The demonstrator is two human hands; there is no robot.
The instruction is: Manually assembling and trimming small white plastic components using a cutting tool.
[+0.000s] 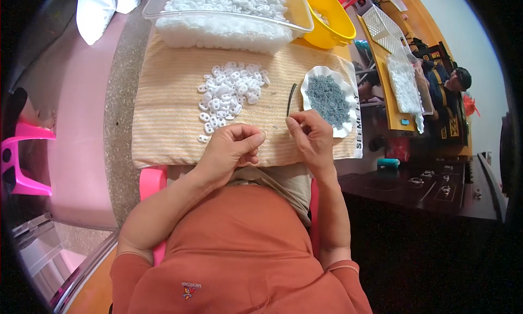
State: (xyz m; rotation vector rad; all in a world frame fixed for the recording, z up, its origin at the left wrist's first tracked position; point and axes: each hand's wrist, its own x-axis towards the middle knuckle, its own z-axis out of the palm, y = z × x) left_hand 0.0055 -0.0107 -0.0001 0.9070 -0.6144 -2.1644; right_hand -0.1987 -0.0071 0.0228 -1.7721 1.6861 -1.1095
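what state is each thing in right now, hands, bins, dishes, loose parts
left hand: curled shut, resting on the cloth
right hand: fingertips pinched, contents too small to tell
white plastic pieces: loose pile on the striped cloth
clear bin: open, full of white pieces
white dish: holds a heap of small grey parts
yellow bowl: upright, nearly empty
dark stick: lying flat, untouched

A loose heap of small white plastic rings [231, 93] lies spread on the striped cloth, just beyond the left hand [231, 148], with a few strays trailing toward it. The left hand is curled into a loose fist, its contents hidden. The right hand [310, 134] pinches something too small to make out. Just beyond the right hand sits a white scalloped dish [313, 77] heaped with tiny grey-blue pieces [328, 99]. A thin dark stick [291, 99] lies beside that dish.
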